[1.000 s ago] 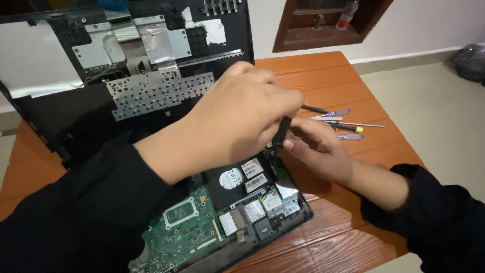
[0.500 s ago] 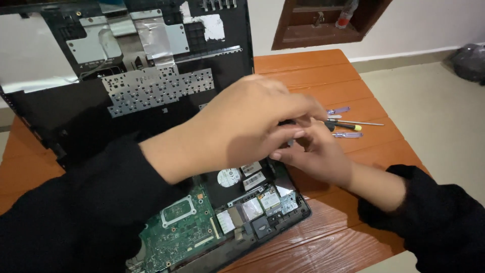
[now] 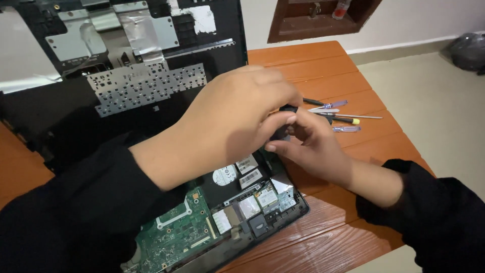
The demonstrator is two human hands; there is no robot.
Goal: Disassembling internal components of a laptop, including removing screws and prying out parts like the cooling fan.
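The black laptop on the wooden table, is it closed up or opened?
Opened up. The black laptop has its cover off: the green circuit board lies bare, and the lifted keyboard panel shows its metal underside.

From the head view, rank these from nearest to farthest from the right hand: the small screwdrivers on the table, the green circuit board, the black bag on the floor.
Measured from the right hand:
1. Small screwdrivers: on the wooden table just beyond the fingers, toward the wall.
2. Green circuit board: inside the opened laptop, down toward the person's left sleeve.
3. Black bag: on the floor by the wall, far off the table.
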